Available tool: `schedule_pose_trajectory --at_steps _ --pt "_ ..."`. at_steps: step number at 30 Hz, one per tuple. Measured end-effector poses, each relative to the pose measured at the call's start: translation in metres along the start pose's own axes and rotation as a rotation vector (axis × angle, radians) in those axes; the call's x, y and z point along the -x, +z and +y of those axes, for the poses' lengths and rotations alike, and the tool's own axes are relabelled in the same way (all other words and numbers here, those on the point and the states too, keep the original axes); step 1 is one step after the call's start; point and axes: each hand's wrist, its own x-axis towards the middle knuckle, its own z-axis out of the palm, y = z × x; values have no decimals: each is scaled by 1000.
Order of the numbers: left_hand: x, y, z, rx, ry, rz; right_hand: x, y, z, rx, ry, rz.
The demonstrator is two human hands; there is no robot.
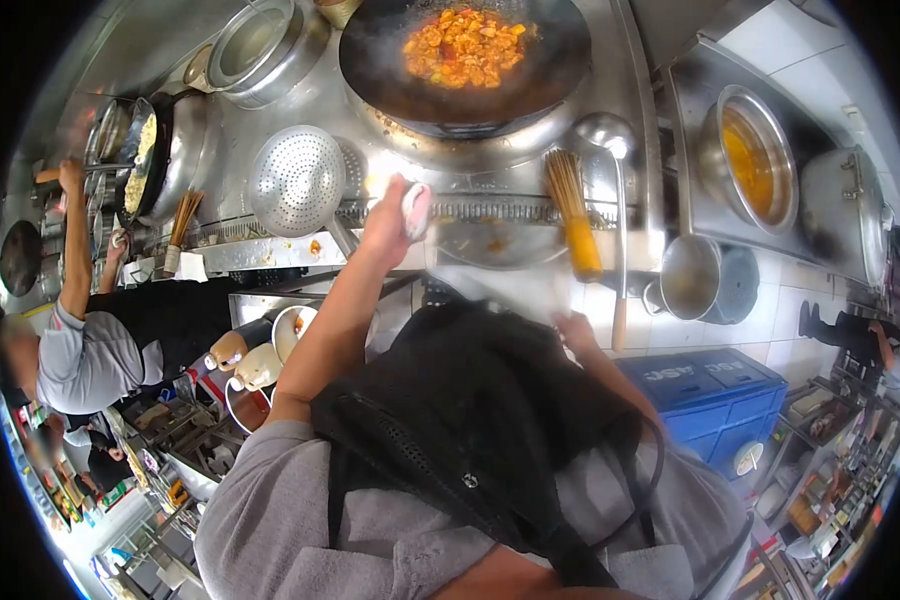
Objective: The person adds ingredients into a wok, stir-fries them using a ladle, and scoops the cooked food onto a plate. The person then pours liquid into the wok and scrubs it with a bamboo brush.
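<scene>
Holding a cloth (419, 211) near the big wok (562, 58)

In the head view, the left hand (385, 226) is curled tight around the cloth, just in front of the wok, on the person's side. The right hand (575, 334) is farther from the wok, in front of its right part. It looks blurry, so I cannot tell if it grips anything. Chunky orange food (465, 48) sits in the wok. To the left of the wok and nearer the person is a round strainer (297, 178) full of holes. In front of the wok's right side are a stick brush (572, 205) and a ladle (603, 129). Right of the wok, a metal bowl (787, 180) has orange liquid inside. Far left of the wok, another person's hand (71, 176) grips a handle (47, 176).
</scene>
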Motion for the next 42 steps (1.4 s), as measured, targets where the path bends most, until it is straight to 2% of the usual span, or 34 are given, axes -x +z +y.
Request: schedule_pose_trajectory --at_steps 3,6,10,12,13,15,16,17,18,20,22,23,26,28,29,30,31,32,35,38,39,41,42 --pt "0 9 10 47 -16 -27 50 -41 63 99 52 140" --pt "-1 22 20 72 21 -88 132 -57 12 128 -8 80" --pt "-8 41 31 59 -1 -183 121 -108 19 -84 -266 -84" --pt "-10 53 34 55 -21 -273 96 -125 -3 205 -254 456" --pt "-11 60 34 53 -12 -299 80 -125 -1 170 -261 562" --pt "-8 75 32 12 11 -333 14 -118 62 287 -313 549" --pt "-3 82 33 -19 28 -334 16 -110 39 443 -359 428" --pt "-2 84 32 -14 21 -346 34 -107 22 -103 -17 199" --pt "-3 83 32 -15 13 -358 50 -97 -7 61 -112 320" --pt "-3 79 28 -19 2 -325 76 -101 -32 241 -444 485" --pt "-1 69 29 -34 2 -249 142 -90 -80 -7 -232 413" --pt "1 62 27 23 13 -225 159 -84 -70 -212 -296 355" --pt "2 38 24 36 73 -155 187 -64 -77 -388 -356 402" --pt "6 27 24 31 64 -138 190 -61 -105 -678 -519 270" --pt "6 25 24 29 62 -132 181 -72 -109 -733 -478 233" --pt "5 24 25 23 63 -132 174 -87 -118 -551 -568 287" --pt "4 24 25 19 66 -132 155 -108 -118 -378 -535 553" --pt "3 23 28 14 70 -131 160 -124 -140 -459 -635 581" --pt "1 23 33 16 96 -152 160 -162 -181 -379 -485 715" --pt "7 27 39 9 99 -108 151 -191 -217 -943 -530 531" --pt "7 25 38 6 97 -120 141 -224 -205 -1258 -746 251" --pt "4 21 36 4 97 -142 152 -246 -209 -1683 -887 -51" --pt "5 21 37 -11 88 -152 154 -235 -211 -1495 -783 149"
